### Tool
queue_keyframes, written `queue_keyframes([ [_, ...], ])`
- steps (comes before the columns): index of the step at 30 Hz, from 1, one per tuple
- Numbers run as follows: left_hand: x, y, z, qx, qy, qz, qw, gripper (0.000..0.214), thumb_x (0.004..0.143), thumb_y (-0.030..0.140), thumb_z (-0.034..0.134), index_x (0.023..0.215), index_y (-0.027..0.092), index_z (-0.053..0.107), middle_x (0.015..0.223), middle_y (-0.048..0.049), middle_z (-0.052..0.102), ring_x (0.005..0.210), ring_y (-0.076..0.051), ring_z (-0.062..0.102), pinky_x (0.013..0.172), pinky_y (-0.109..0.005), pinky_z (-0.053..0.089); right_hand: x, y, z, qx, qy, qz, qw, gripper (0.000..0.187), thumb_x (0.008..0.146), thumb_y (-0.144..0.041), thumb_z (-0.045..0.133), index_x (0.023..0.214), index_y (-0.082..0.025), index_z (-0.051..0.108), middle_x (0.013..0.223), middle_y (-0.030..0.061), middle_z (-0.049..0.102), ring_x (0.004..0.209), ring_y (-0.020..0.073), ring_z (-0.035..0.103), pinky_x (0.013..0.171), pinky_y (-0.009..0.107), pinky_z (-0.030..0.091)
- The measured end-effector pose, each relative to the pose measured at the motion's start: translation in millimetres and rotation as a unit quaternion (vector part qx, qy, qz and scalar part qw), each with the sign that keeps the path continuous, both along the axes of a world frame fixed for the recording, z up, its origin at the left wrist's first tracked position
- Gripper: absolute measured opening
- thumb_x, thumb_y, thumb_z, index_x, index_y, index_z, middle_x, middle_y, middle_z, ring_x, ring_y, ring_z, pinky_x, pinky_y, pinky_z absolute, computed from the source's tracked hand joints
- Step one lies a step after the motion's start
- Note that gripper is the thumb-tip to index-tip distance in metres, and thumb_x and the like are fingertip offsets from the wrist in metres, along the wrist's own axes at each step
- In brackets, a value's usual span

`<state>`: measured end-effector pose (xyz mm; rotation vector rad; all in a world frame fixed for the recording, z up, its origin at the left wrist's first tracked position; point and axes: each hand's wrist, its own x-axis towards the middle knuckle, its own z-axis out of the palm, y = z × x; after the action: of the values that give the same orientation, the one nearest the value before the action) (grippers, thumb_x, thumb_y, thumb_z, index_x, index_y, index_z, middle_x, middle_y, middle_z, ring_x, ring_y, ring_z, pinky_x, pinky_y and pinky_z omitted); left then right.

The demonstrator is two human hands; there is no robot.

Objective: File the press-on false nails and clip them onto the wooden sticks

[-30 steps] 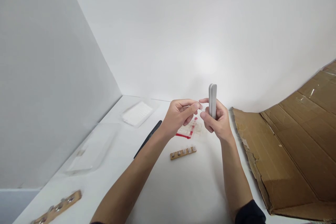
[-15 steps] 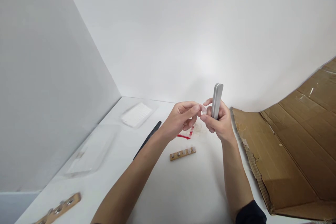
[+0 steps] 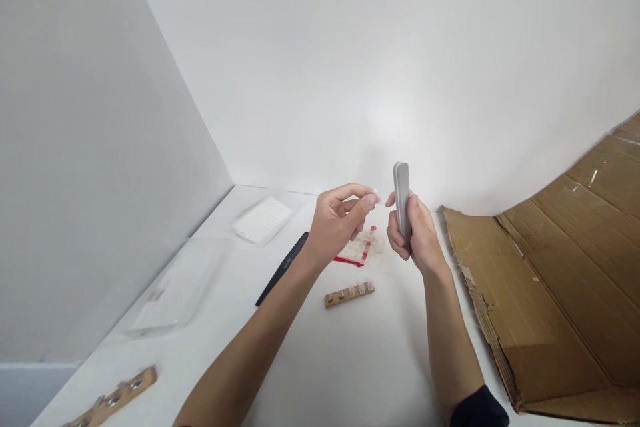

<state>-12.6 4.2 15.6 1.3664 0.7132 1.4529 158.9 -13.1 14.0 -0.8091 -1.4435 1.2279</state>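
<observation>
Pinched between the thumb and forefinger of my left hand (image 3: 340, 217) is a small whitish clear nail tip (image 3: 377, 196). My right hand (image 3: 417, 227) is wrapped round a thick grey nail buffer (image 3: 402, 203), which stands nearly upright with its rounded end on top. A gap separates the nail tip from the buffer. Below both hands, a short wooden strip (image 3: 349, 294) lies on the table, bearing several small metal studs, some with clear nail tips on them. Behind my left wrist lies a red-edged clear bag (image 3: 367, 250), partly hidden.
A black nail file (image 3: 283, 268) lies beside my left forearm. Farther left are a white tray in clear wrapping (image 3: 263, 219) and a clear plastic case (image 3: 175, 293). Another wooden strip (image 3: 113, 400) sits at the lower left. Folded cardboard (image 3: 550, 280) takes up the right side.
My hands have moved apart; the left went slightly left with the nail tip. In my right hand the buffer has shifted left and turned, with my thumb now along its side.
</observation>
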Motion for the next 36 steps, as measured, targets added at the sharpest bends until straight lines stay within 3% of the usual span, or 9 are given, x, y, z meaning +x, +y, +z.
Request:
queue_keyframes([
  [6, 3, -4, 4.1, 0.068, 0.034, 0.049, 0.996, 0.021, 0.091, 0.036, 0.076, 0.081, 0.018, 0.073, 0.068, -0.0005, 0.064, 0.045, -0.006, 0.046, 0.037, -0.021, 0.032, -1, 4, -3.6, -0.012, -0.030, 0.024, 0.999, 0.057, 0.102, -0.071, 0.051, 0.075, -0.022, 0.054, 0.044, -0.0098, 0.039, 0.031, 0.0070, 0.031, 0.034, 0.020, 0.023],
  [10, 5, -6, 5.5, 0.120, 0.064, 0.085, 0.987, 0.020, 0.093, 0.033, 0.074, 0.080, 0.017, 0.074, 0.079, -0.0033, 0.068, 0.051, -0.006, 0.049, 0.040, -0.020, 0.036, -2, 8, -7.1, -0.002, -0.031, 0.025, 0.999, 0.063, 0.101, -0.073, 0.051, 0.067, -0.021, 0.053, 0.042, -0.0092, 0.035, 0.031, 0.0065, 0.030, 0.034, 0.021, 0.023],
  [15, 5, -6, 1.2, 0.154, 0.091, 0.096, 0.979, 0.021, 0.094, 0.034, 0.074, 0.082, 0.017, 0.075, 0.077, -0.0030, 0.067, 0.055, -0.007, 0.049, 0.044, -0.018, 0.039, -6, 11, -10.9, 0.014, -0.031, 0.021, 0.999, 0.070, 0.100, -0.077, 0.048, 0.058, -0.021, 0.047, 0.042, -0.0088, 0.030, 0.032, 0.0063, 0.029, 0.034, 0.022, 0.023],
  [23, -1, -5, 2.6, 0.203, 0.098, 0.161, 0.961, 0.018, 0.097, 0.028, 0.070, 0.083, 0.018, 0.074, 0.077, -0.0028, 0.066, 0.058, -0.008, 0.051, 0.043, -0.018, 0.037, -10, 10, -13.5, 0.013, -0.032, 0.057, 0.998, 0.068, 0.102, -0.074, 0.048, 0.058, -0.022, 0.044, 0.044, -0.0091, 0.028, 0.034, 0.0057, 0.026, 0.035, 0.021, 0.022],
  [29, 2, -5, -1.8, 0.231, 0.130, 0.134, 0.955, 0.016, 0.097, 0.023, 0.069, 0.082, 0.018, 0.073, 0.075, -0.0019, 0.065, 0.059, -0.009, 0.050, 0.046, -0.018, 0.041, -16, 10, -13.8, 0.020, 0.005, 0.025, 0.999, 0.068, 0.102, -0.074, 0.048, 0.059, -0.022, 0.045, 0.043, -0.0097, 0.027, 0.033, 0.0061, 0.025, 0.034, 0.022, 0.023],
  [36, -3, -9, 3.0, 0.250, 0.128, 0.179, 0.943, 0.013, 0.097, 0.018, 0.068, 0.085, 0.019, 0.073, 0.075, -0.0008, 0.063, 0.058, -0.008, 0.049, 0.045, -0.018, 0.038, -13, 10, -16.0, 0.011, -0.011, 0.078, 0.997, 0.067, 0.103, -0.072, 0.048, 0.060, -0.021, 0.046, 0.044, -0.0093, 0.029, 0.035, 0.0057, 0.025, 0.035, 0.021, 0.025],
])
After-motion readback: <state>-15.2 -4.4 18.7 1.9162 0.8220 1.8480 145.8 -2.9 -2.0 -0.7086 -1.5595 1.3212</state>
